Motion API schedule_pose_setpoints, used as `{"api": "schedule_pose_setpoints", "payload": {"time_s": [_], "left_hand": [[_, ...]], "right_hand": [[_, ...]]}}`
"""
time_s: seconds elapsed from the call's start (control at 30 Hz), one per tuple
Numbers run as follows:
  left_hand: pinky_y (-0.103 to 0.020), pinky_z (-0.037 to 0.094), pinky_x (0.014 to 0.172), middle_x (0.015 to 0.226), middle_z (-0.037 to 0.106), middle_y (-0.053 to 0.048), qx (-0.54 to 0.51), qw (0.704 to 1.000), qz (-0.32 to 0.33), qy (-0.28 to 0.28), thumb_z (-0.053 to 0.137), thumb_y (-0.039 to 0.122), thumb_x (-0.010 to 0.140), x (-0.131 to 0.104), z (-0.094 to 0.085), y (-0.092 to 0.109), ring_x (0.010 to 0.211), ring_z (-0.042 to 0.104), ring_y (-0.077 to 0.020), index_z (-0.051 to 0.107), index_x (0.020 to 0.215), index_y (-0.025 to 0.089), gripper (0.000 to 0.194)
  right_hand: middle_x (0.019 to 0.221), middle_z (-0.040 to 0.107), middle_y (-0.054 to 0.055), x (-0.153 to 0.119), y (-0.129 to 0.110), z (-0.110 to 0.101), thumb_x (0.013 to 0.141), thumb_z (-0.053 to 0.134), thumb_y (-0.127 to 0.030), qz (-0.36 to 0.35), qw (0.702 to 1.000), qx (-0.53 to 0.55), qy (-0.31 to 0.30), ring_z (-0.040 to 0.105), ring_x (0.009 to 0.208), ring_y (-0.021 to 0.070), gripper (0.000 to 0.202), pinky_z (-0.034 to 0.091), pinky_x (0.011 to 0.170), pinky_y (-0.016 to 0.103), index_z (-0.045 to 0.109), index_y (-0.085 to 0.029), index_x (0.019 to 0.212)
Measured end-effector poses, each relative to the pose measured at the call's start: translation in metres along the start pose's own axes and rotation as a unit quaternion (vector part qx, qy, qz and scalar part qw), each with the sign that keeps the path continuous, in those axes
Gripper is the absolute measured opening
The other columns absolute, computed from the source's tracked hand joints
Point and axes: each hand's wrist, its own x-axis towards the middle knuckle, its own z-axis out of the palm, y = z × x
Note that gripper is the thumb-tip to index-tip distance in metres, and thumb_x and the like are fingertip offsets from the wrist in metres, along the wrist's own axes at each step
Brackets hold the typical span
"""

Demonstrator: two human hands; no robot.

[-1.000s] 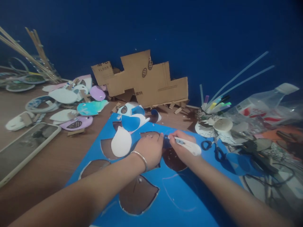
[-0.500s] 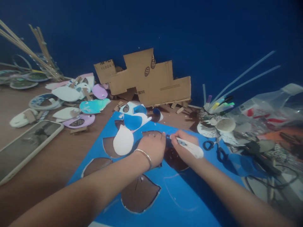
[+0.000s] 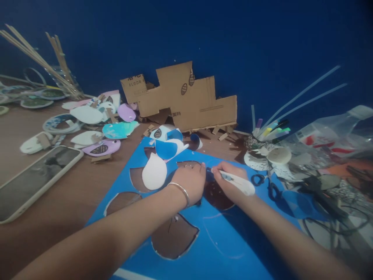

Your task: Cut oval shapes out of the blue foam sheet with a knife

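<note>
A blue sheet (image 3: pixel 215 264) with several drop-shaped holes lies on the brown table. My right hand (image 3: pixel 231 181) is closed round a white craft knife (image 3: pixel 237 182), its tip at the sheet just right of my left hand. My left hand (image 3: pixel 190 179), with a silver bangle at the wrist, presses on the sheet between holes; its fingers are bent together, and whether anything is under them is hidden. A white drop-shaped piece (image 3: pixel 154 172) lies left of it. Faint curved outlines show on the sheet at the lower right.
Stepped cardboard (image 3: pixel 186 101) leans on the blue wall. Bird-shaped cutouts (image 3: pixel 101 147) and a phone (image 3: pixel 37 179) are at left. On the right are black-handled scissors (image 3: pixel 274 190), a pen holder (image 3: pixel 256 140) and a plastic bottle (image 3: pixel 335 132). Wooden sticks (image 3: pixel 32 54) stand far left.
The whole view has shifted slightly, so things appear a little further right. The knife and my right hand have moved slightly right; my left hand stays pressed on the sheet.
</note>
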Motion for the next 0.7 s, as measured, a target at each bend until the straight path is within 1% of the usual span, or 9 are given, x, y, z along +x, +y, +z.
{"api": "schedule_pose_setpoints", "payload": {"time_s": [0.13,0.3,0.4,0.57,0.7], "left_hand": [[-0.038,0.043,0.071,0.112,0.053,-0.019,-0.008,1.0,-0.004,0.005,0.037,0.024,0.083,0.0,0.001,0.0,0.095,0.053,-0.029,0.031,0.132,0.01,0.051],[-0.039,0.042,0.071,0.11,0.053,-0.019,-0.012,1.0,0.001,-0.002,0.038,0.026,0.083,0.0,0.001,-0.001,0.095,0.053,-0.0296,0.031,0.131,0.009,0.052],[-0.039,0.042,0.071,0.11,0.054,-0.018,-0.011,1.0,0.003,0.0,0.038,0.026,0.083,0.0,0.001,-0.001,0.095,0.053,-0.0293,0.031,0.131,0.01,0.052],[-0.039,0.043,0.066,0.111,0.054,-0.018,-0.003,1.0,0.007,-0.003,0.04,0.024,0.081,0.0,0.003,-0.001,0.092,0.053,-0.0304,0.028,0.133,0.009,0.055],[-0.038,0.043,0.065,0.111,0.053,-0.018,-0.001,1.0,0.006,0.008,0.039,0.025,0.082,0.0,0.005,-0.001,0.09,0.054,-0.0302,0.029,0.132,0.009,0.054]], "right_hand": [[0.056,0.058,-0.002,0.0,0.003,-0.002,0.079,0.044,-0.028,-0.009,1.0,0.004,-0.015,0.053,0.051,0.0124,0.019,0.036,0.05,0.022,0.055,-0.021,0.066],[0.059,0.059,-0.002,0.002,0.004,-0.006,0.08,0.043,-0.029,-0.03,0.999,0.011,-0.041,0.054,0.054,0.0129,0.02,0.037,0.05,0.023,0.055,-0.021,0.066],[0.056,0.057,-0.002,0.003,0.004,-0.008,0.081,0.042,-0.031,-0.033,0.998,0.004,-0.048,0.053,0.051,0.0129,0.022,0.036,0.049,0.023,0.054,-0.021,0.064],[0.056,0.057,-0.002,0.003,0.004,-0.009,0.081,0.043,-0.03,-0.034,0.998,-0.001,-0.054,0.052,0.051,0.0122,0.022,0.035,0.05,0.023,0.054,-0.021,0.064],[0.055,0.055,-0.003,0.004,0.003,-0.013,0.082,0.043,-0.03,-0.045,0.997,-0.012,-0.066,0.05,0.051,0.0113,0.023,0.034,0.05,0.022,0.053,-0.02,0.064]]}}
